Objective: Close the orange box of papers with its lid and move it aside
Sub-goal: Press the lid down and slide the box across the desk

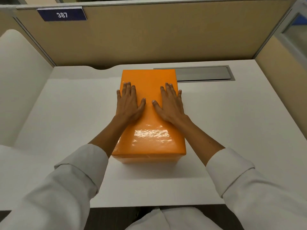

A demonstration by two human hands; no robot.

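An orange box stands in the middle of the white desk, with its glossy orange lid (150, 138) sitting on top and covering it; the papers are hidden inside. A strip of the box's front wall (149, 160) shows below the lid's near edge. My left hand (128, 103) lies flat on the lid's left half, fingers spread, the little finger hanging over the left edge. My right hand (169, 104) lies flat on the right half, its little finger over the right edge. Neither hand grips anything.
The white desk (66, 113) is walled by beige partitions at the back and right, and a white panel (18, 80) on the left. A grey metal cable tray cover (204, 74) is set into the desk behind the box's right side. A sign reads 387 (61, 14).
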